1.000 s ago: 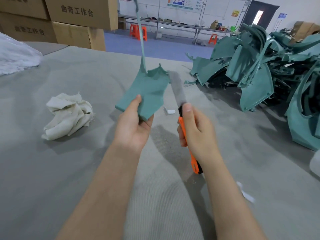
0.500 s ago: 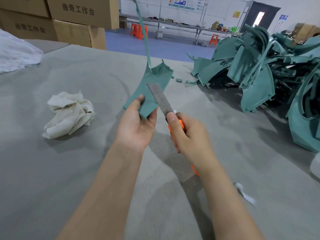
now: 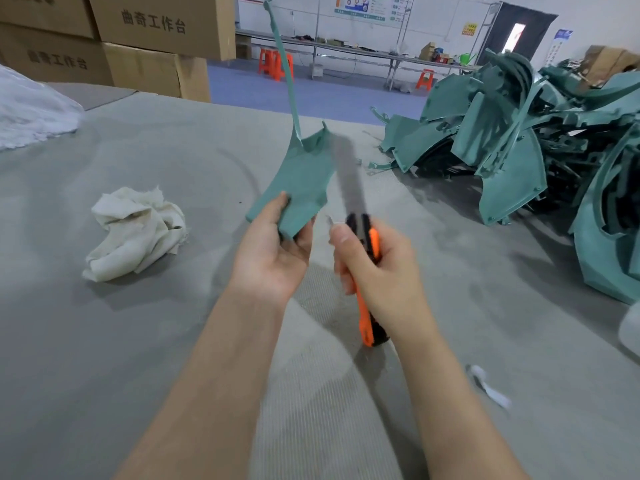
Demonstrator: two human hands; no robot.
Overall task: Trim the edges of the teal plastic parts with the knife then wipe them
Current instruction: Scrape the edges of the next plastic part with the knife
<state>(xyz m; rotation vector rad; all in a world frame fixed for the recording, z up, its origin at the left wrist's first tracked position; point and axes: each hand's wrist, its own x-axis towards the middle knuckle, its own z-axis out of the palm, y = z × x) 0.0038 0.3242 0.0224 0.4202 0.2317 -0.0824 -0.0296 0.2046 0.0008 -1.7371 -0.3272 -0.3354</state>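
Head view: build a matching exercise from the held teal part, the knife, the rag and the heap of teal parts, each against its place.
1 held teal part
2 knife
3 rag
4 heap of teal parts

A crumpled on the table, left
B in the right hand
C piled at the far right
D in the left hand

Pairs: 1-D, 2-B, 3-A, 4-C

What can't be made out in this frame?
Head view:
- knife: blade motion-blurred; contact with the part unclear.
- left hand: fingers mostly hidden behind the part.
- pile of parts: cut off by the right edge.
- white scrap, lower right: blurred, unidentifiable.
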